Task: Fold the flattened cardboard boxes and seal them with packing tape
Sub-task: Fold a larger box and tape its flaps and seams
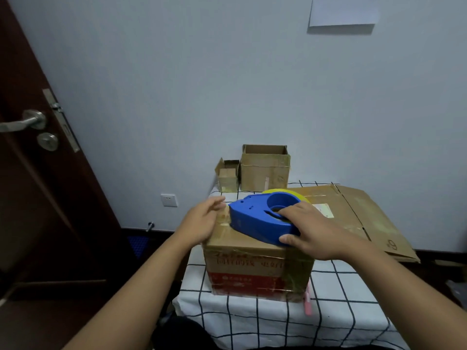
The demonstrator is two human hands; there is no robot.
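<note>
A folded cardboard box (255, 269) with red print stands on the checked tablecloth (278, 322). On its top lies a blue tape dispenser (255, 218) with a yellowish tape roll (290, 192). My right hand (313, 231) grips the dispenser, fingers in its slot and thumb under its near edge. My left hand (202, 221) rests flat with straight fingers on the box's top left edge, just left of the dispenser's nose. A flattened cardboard box (366, 218) lies behind and to the right.
Two small open cardboard boxes (264, 170) (228, 178) stand at the table's back by the wall. A pink object (308, 305) lies at the box's right front corner. A dark door (38, 173) stands at the left, with a wall socket (168, 200) low down.
</note>
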